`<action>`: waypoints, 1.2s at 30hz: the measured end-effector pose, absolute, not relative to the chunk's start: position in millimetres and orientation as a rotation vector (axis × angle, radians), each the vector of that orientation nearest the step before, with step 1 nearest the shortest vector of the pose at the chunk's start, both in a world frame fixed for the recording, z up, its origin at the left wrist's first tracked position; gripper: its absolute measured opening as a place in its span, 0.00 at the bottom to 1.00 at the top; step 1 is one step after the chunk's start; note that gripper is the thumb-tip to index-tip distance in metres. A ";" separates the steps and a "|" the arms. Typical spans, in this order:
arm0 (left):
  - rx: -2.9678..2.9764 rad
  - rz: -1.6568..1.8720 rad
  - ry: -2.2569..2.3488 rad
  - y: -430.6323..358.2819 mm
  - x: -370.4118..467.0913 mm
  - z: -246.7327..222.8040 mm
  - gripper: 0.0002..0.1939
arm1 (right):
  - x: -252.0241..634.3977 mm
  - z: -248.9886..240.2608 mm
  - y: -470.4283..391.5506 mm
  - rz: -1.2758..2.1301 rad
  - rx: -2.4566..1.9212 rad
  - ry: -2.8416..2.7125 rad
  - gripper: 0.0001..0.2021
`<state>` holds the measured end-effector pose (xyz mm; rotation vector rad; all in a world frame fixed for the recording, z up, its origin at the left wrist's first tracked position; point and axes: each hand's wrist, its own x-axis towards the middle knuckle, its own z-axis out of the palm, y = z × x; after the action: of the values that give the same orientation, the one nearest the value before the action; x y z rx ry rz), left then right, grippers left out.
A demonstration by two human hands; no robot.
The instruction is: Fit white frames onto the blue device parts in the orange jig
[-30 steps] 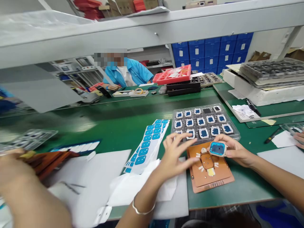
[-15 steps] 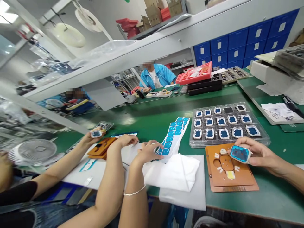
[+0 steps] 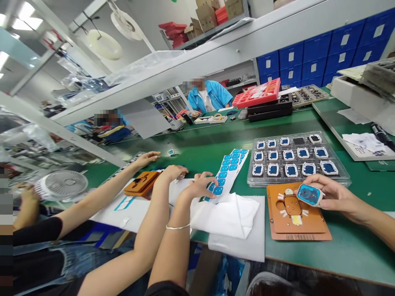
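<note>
My right hand [image 3: 335, 197] holds a watch case [image 3: 309, 195] by its edge, its blue film-covered face turned up. The case is raised over the right part of an orange fixture plate [image 3: 279, 226] with a rounded recess. My left hand [image 3: 200, 186], with a bracelet at the wrist, reaches over the near-left edge of a white sheet of blue stickers [image 3: 224, 174]. Its fingers are apart, with stickers showing between them; contact is hard to make out. A folded white cloth [image 3: 231, 216] lies below that hand. Behind the fixture stands a clear tray [image 3: 251, 183] of similar cases.
At left, a co-worker's two hands [image 3: 149, 157] [image 3: 175, 172] reach over another orange fixture [image 3: 142, 184]. Beyond them a small case [image 3: 171, 152] lies on the green table. A white fan [image 3: 63, 185] stands far left. Red and black trays [image 3: 257, 95] sit at the back; another person sits opposite.
The co-worker's far hand has let go of a case, which now lies on the table beyond it. My right hand has tilted its watch case slightly. My left hand remains at the sticker sheet.
</note>
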<state>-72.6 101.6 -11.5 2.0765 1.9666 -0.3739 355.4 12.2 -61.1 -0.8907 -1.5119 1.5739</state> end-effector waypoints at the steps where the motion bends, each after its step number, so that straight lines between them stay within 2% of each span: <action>1: 2.085 -0.383 1.954 102.8 -71.6 -10.7 0.17 | 355.6 -61.1 12.2 1.577 -0.895 -1.511 0.26; 9: 2.140 -0.530 1.898 100.1 -61.0 -6.1 0.13 | 352.3 -53.9 11.6 1.613 -0.895 -1.487 0.27; 16: 2.101 -0.611 1.868 102.2 -69.2 -9.8 0.18 | 348.8 -46.8 6.9 1.615 -0.912 -1.436 0.26; 24: 2.098 -0.522 1.844 113.1 -79.4 -13.7 0.22 | 347.7 -46.2 7.8 1.614 -0.894 -1.452 0.25; 30: 2.099 -0.484 1.850 113.1 -74.9 -11.5 0.20 | 347.3 -46.4 7.9 1.618 -0.888 -1.436 0.26; 36: 2.144 -0.387 1.873 100.6 -65.3 -7.2 0.12 | 347.6 -44.1 7.0 1.654 -0.884 -1.424 0.26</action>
<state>-65.3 100.6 -7.2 2.1442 1.8734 -0.3870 347.6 7.0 -44.1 -0.8843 -1.4243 1.6538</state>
